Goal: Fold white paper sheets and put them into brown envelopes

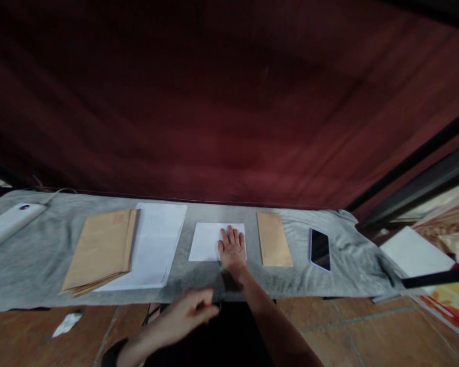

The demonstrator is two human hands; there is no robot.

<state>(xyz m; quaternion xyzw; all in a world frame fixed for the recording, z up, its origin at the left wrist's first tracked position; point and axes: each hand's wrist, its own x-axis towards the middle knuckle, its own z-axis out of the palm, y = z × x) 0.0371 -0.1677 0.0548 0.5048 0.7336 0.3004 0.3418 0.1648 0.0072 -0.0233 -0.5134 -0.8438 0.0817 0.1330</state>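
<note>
A white sheet of paper point(205, 241), about half the size of the larger sheets, lies on the grey cloth. My right hand point(232, 250) is spread flat over its right side, pressing on it with nothing gripped. My left hand point(189, 313), somewhat blurred, hovers in front of the cloth's near edge above my lap. Its fingers are loosely curled, with a gap between thumb and forefinger and nothing seen between them. Just right of the paper lies a narrow brown envelope point(274, 239). To the left are larger white sheets point(158, 244), partly covered by a stack of big brown envelopes point(99, 250).
A phone point(320, 250) lies on the right of the grey cloth point(229, 290). At the far left is a white device point(11, 224) with a cable. A dark red curtain point(222, 112) hangs behind. On the tiled floor lies a white scrap point(67, 324).
</note>
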